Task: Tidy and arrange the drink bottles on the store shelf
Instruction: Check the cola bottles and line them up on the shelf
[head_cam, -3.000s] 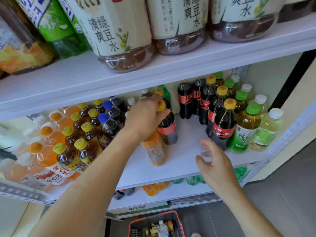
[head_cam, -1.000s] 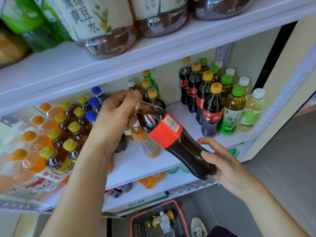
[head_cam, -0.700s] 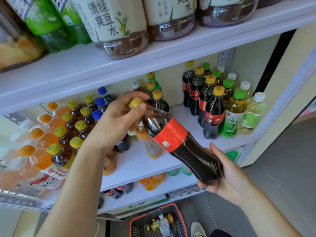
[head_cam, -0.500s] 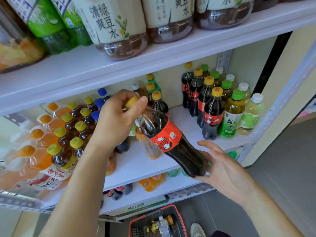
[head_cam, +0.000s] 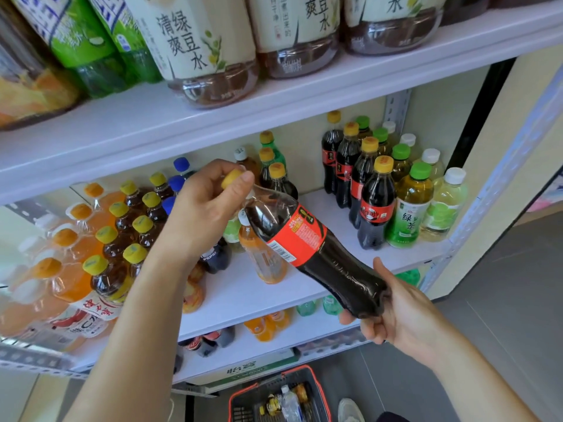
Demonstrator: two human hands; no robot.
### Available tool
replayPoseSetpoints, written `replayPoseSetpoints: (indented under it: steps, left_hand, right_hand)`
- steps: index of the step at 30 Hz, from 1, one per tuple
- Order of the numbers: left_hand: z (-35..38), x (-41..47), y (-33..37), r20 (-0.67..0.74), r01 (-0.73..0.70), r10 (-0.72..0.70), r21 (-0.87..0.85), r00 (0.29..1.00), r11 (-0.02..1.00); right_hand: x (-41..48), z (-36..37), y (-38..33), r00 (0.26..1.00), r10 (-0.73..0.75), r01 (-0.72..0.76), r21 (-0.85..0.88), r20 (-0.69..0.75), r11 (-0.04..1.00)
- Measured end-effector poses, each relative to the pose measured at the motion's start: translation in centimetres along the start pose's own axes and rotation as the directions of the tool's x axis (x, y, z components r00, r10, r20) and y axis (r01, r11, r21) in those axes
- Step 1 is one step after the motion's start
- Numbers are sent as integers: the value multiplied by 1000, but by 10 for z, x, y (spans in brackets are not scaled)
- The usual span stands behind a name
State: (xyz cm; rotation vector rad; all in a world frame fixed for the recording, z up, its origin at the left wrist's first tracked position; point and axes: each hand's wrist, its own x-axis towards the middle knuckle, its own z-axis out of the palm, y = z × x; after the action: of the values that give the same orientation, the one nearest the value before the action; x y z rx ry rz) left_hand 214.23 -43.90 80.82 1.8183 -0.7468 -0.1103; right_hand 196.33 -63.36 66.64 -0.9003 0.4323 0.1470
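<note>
Holding a cola bottle (head_cam: 307, 254) slantwise in the air in front of the middle shelf (head_cam: 237, 295), the person had both hands on it. The left hand (head_cam: 198, 217) was closed round the neck, its thumb and fingers pinching the yellow cap (head_cam: 230, 179), which pointed up and to the left. The right hand (head_cam: 399, 315) cupped the base at the lower right, fingers curled under the bottom and the thumb lying up along the side. The bottle's red label (head_cam: 297, 236) faced the camera, with a barcode near its lower edge. The bottle touched nothing on the shelf. Behind it on that shelf stood an orange drink bottle (head_cam: 266, 263), partly hidden by the cola. At the right end of the shelf a row of matching cola bottles (head_cam: 376, 208) with yellow caps ran front to back; just beside them stood a row of green tea bottles (head_cam: 409, 208) with green caps, and then pale bottles (head_cam: 444, 205) with white caps. On the left side was a crowd of dark tea bottles (head_cam: 122, 236) with yellow caps, and blurred orange drinks (head_cam: 70, 248) beyond them. The upper shelf (head_cam: 182, 123) carried large bottles (head_cam: 207, 50) with cream labels and Chinese writing. On the floor below stood a red-rimmed basket (head_cam: 316, 388) with a few items in it.
</note>
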Motion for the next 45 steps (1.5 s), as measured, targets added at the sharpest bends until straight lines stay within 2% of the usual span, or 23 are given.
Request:
replayPoseSetpoints:
  steps: [2,4,6,9,10,12,15,18,20,23,25,27,30,32,36,41,43,45]
  left_hand:
    - [2,2,-1,-74,1,5,75,997,997]
    - [3,2,-3,-136,-6,27,158,990,987]
    - [6,3,-2,-219,3,50,235,974,972]
    - [10,4,1,-286,39,27,222,958,974]
    - [9,5,1,-267,42,7,178,964,983]
    - [6,4,4,-139,36,-28,55,990,998]
    - [5,0,6,53,-22,24,-35,998,999]
    - [11,0,5,5,-61,61,-1,998,998]
    - [15,2,4,-76,-56,62,77,995,995]
    - [19,5,2,-183,-31,91,308,979,951]
    - [19,8,2,-199,5,64,329,978,944]
    - [15,9,1,-143,14,21,236,990,972]
    - [8,10,-2,16,-2,0,122,1000,992]
    - [7,10,-6,37,-12,8,97,999,995]
    - [10,9,-9,-12,-10,11,110,1000,994]
    - [14,8,-8,1,-31,31,130,1000,991]
    - [18,7,-6,14,-75,74,196,997,978]
    - [23,7,-4,23,-127,126,332,992,935]
  right_hand:
    - [1,0,2,999,6,-7,16,33,1000]
    - [1,-1,4,995,-72,68,69,67,995]
    - [0,0,3,971,-176,164,86,164,983]
    - [-1,0,3,955,-227,224,40,190,974]
    - [-2,0,3,962,-216,213,40,165,976]
    - [-1,4,3,986,-142,135,82,83,988]
    - [3,1,3,996,69,-63,107,-50,992]
    - [4,-3,4,986,168,-167,93,-10,982]
    - [5,-1,6,990,143,-143,132,14,981]
    - [6,3,4,999,-38,33,157,31,987]
    - [3,5,3,992,-100,91,121,71,988]
    - [1,4,4,992,-105,97,111,74,989]
    - [2,5,5,997,-58,54,89,41,995]
    - [6,4,6,999,-9,7,62,36,998]
    - [11,1,6,997,50,-54,68,60,996]
    - [16,3,9,997,69,-72,73,40,995]
    - [18,3,10,998,60,-59,57,-6,997]
    - [19,2,12,998,18,-22,-69,-59,997]
